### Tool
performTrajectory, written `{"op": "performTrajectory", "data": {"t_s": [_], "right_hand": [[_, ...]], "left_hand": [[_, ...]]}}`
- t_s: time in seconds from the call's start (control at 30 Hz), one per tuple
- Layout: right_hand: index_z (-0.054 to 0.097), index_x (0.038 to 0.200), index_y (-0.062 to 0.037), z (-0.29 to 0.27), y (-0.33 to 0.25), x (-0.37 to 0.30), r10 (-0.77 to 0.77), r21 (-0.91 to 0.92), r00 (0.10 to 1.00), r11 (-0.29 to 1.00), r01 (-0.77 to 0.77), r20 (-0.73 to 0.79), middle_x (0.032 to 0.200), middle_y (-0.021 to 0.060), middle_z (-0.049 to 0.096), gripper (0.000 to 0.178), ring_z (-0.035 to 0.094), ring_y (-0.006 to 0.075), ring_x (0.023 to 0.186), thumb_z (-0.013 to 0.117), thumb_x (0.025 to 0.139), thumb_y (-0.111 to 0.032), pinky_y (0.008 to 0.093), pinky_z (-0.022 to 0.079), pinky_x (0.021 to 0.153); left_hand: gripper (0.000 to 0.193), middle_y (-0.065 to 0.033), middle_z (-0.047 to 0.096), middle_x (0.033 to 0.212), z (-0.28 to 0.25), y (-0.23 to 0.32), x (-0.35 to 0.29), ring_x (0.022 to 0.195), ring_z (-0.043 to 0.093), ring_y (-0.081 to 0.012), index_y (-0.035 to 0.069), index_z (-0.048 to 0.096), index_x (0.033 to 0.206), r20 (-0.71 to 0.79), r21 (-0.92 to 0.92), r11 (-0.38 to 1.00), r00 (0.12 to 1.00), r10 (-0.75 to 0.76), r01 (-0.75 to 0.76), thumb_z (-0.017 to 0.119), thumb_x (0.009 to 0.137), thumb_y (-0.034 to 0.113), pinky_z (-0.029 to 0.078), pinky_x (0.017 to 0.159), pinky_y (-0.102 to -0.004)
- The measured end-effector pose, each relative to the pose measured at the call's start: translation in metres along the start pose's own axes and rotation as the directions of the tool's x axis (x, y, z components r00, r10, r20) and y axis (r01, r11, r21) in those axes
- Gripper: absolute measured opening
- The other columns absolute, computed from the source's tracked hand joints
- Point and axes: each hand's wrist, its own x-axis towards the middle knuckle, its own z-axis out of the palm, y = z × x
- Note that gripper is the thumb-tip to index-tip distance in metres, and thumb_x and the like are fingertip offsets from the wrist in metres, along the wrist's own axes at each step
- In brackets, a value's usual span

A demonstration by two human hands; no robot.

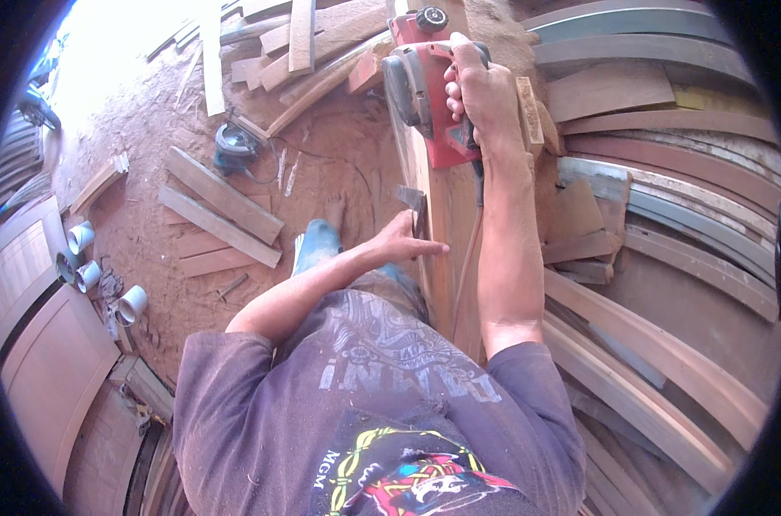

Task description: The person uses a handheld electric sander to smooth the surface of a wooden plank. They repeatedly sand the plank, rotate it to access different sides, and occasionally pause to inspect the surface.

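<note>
My right hand (485, 95) is wrapped round the handle of a red electric planer (446, 153), which has a black knob and a dark side housing. The planer sits at the far end of a long wooden board (440, 232), and its cord trails back toward me along the wood. Lower down, my left hand (397, 241) lies at the board's left edge with its thumb stretched across the top. Beside its fingers is a dark flat block-like piece (414, 206), whose kind I cannot make out. Part of those fingers is hidden.
Stacked planks (665, 181) line the right side. On the dusty floor at left lie loose boards (223, 193), a blue-green circular saw (235, 146) with its cord, and a hammer (233, 287). White cups (132, 304) and wooden panels (55, 378) stand farther left.
</note>
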Motion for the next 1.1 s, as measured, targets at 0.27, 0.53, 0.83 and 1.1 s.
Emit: {"op": "performTrajectory", "data": {"t_s": [0.27, 0.53, 0.83, 1.1], "right_hand": [[0.073, 0.092, -0.002, 0.013, -0.022, 0.06, -0.012, -0.039, 1.0, 0.999, 0.013, 0.014, 0.068, 0.0002, 0.057, 0.048, 0.051, 0.0084, 0.052, 0.065, 0.1, -0.048, 0.027, 0.041, 0.047], [0.073, 0.104, -0.0015, 0.046, -0.061, 0.151, -0.135, 0.041, 0.989, 0.99, 0.133, 0.062, 0.081, 0.0008, 0.059, 0.05, 0.048, 0.0077, 0.057, 0.058, 0.105, -0.05, 0.0257, 0.039, 0.048], [0.073, 0.112, -0.0012, 0.008, -0.04, 0.091, -0.323, 0.244, 0.946, 0.916, 0.318, -0.022, 0.086, 0.0015, 0.06, 0.053, 0.047, 0.0081, 0.059, 0.054, 0.108, -0.05, 0.0258, 0.038, 0.049], [0.07, 0.106, 0.0011, -0.135, 0.073, -0.149, -0.058, -0.031, 0.984, 0.998, 0.054, -0.168, 0.081, 0.0016, 0.061, 0.062, 0.048, 0.0069, 0.057, 0.049, 0.111, -0.056, 0.0257, 0.037, 0.049]], "left_hand": [[0.06, -0.0143, 0.075, 0.123, -0.005, 0.013, -0.001, 0.116, 0.066, -0.0206, -0.003, 0.065, 0.135, 0.068, 0.08, 0.99, 0.991, 0.112, -0.117, 0.089, 0.086, 0.022, 0.051, 0.103, -0.0388], [0.055, -0.0151, 0.077, 0.114, 0.004, 0.011, -0.007, 0.11, 0.069, -0.0207, -0.002, 0.07, 0.127, -0.048, 0.092, 0.952, 0.954, 0.297, -0.292, 0.089, 0.083, 0.023, 0.054, 0.099, -0.0378], [0.067, -0.0167, 0.075, 0.111, 0.001, 0.014, -0.007, 0.106, 0.07, -0.0244, -0.004, 0.069, 0.123, -0.111, 0.114, 0.979, 0.977, 0.183, -0.17, 0.095, 0.076, 0.035, 0.055, 0.091, -0.0402], [0.06, -0.0119, 0.076, 0.11, 0.004, 0.0, 0.003, 0.099, 0.073, -0.0215, 0.001, 0.072, 0.118, -0.092, 0.071, 0.967, 0.963, 0.252, -0.246, 0.095, 0.076, 0.038, 0.058, 0.083, -0.0367]]}}
